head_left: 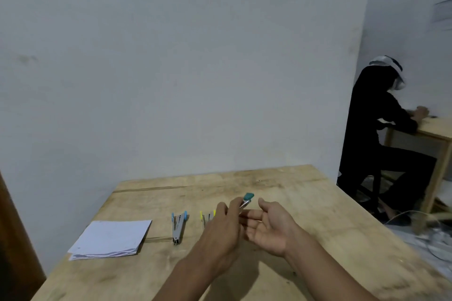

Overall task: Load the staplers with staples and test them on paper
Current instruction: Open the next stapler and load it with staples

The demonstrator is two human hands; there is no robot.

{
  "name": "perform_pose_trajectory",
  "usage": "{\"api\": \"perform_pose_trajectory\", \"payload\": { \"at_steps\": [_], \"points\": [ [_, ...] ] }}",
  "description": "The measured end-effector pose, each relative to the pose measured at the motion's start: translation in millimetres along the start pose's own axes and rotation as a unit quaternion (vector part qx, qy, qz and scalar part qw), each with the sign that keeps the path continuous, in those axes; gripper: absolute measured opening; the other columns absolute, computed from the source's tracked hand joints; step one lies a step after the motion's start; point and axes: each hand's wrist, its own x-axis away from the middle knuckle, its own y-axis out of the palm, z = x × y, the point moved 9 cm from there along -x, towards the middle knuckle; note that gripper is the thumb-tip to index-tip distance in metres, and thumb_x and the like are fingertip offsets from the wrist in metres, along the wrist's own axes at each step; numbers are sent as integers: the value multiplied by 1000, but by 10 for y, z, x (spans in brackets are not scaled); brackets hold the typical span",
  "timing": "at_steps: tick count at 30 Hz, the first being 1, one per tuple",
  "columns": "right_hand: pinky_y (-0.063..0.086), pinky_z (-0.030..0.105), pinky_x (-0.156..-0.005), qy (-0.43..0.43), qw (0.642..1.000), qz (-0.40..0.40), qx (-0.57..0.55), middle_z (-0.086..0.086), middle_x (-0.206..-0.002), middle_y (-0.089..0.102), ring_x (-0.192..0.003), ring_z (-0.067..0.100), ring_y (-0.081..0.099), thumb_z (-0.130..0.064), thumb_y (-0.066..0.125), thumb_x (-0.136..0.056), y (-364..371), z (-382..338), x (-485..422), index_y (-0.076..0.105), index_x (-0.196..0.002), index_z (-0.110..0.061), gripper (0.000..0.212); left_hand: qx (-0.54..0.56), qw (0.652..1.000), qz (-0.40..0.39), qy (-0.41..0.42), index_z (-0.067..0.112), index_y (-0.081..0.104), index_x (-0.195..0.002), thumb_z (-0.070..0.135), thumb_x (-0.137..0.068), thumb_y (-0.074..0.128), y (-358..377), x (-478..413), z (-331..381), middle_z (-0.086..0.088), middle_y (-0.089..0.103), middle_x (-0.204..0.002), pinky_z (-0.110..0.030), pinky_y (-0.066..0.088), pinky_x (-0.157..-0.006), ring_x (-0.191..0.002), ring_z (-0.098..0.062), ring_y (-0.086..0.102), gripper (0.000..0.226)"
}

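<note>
My left hand [220,227] grips a small stapler with green ends [247,199] and lifts it above the wooden table [318,215]; only its far tip shows past my fingers. My right hand [269,223] floats just right of it, palm up, fingers relaxed, holding nothing. A blue-ended stapler [178,226] lies on the table left of my hands. A yellow-ended stapler [207,216] lies beside it, partly hidden by my left hand. A stack of white paper [111,239] rests at the table's left side.
A grey wall stands behind the table. At the far right a person in dark clothes [376,134] sits at another wooden table [430,129]. Cables lie on the floor at the right [415,225]. A dark door edge [14,239] borders the left.
</note>
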Motion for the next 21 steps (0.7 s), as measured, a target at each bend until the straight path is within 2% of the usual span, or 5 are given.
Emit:
{"api": "perform_pose_trajectory", "payload": {
  "at_steps": [4, 8, 15, 19, 21],
  "points": [
    [60, 43, -56, -10, 1000, -4, -29, 29, -89, 65, -83, 39, 61, -35, 29, -105, -46, -61, 17, 60, -98, 16, 60, -70, 997, -9, 31, 28, 15, -148, 8, -94, 38, 83, -13, 174, 2, 35, -109, -24, 35, -68, -75, -11, 43, 63],
    [56, 46, -78, -20, 999, 2, -32, 30, -99, 64, -88, 39, 61, -33, 31, -106, -141, -118, 56, 57, -113, 17, 57, -88, 993, 5, 76, 21, 22, -143, 9, -97, 30, 101, 10, 272, 4, 29, -104, -20, 29, -66, -70, -9, 37, 49],
    [60, 44, -52, -35, 999, 3, -34, 26, -83, 66, -75, 37, 61, -30, 34, -106, -218, -196, 40, 59, -98, 13, 51, -135, 985, 1, 106, 18, 34, -119, 6, -97, 26, 126, 15, 383, 3, 30, -99, -23, 31, -59, -67, -9, 36, 26],
    [57, 30, -48, -69, 992, 73, 79, 24, -84, 65, -65, 27, 59, -17, 44, -101, -388, -307, 103, 59, -100, 11, 32, 2, 1000, 13, 10, 22, 32, -101, 9, -96, 32, 107, -56, 223, 1, 41, -92, -23, 31, -54, -68, -9, 38, 14],
    [44, 23, -42, -150, 957, 135, 211, 16, -72, 58, -53, 16, 46, -5, 54, -95, -533, -501, 142, 62, -98, 3, 12, 94, 993, 13, -76, 17, 38, -101, 12, -97, 36, 120, -104, -5, -2, 49, -80, -29, 31, -54, -62, -13, 42, 7]
  ]
}}
